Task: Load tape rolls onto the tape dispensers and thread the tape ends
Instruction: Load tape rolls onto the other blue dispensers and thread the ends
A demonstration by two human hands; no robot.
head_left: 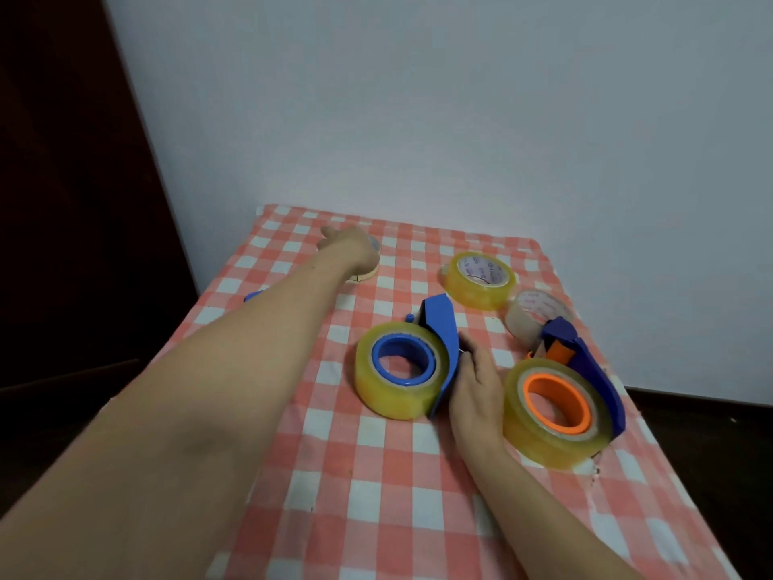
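Fingers of the right hand are curling against the blue handle of the blue-cored dispenser, holding it by its edge. The left hand is reaching out towards 11 o'clock on the checked tablecloth and lying over a pale tape roll. Its fingers are mostly hiding behind the back of the hand, so whether they are clasping that roll cannot be told. The blue-cored dispenser is lying on its side near the middle of the cloth, at 9 o'clock from the right hand, and is carrying a yellowish roll on its blue hub. At 3 o'clock from the same hand the orange-cored dispenser is also lying on its side, bearing a second yellowish roll round its orange hub. A loose yellowish roll is sitting flat at 12 o'clock from the blue-cored dispenser, just beyond its nose. A clear roll is standing tilted at 11 o'clock from the orange-cored dispenser, close against its front end. A small blue piece is showing at 9 o'clock on the cloth, partly covered by the left forearm.
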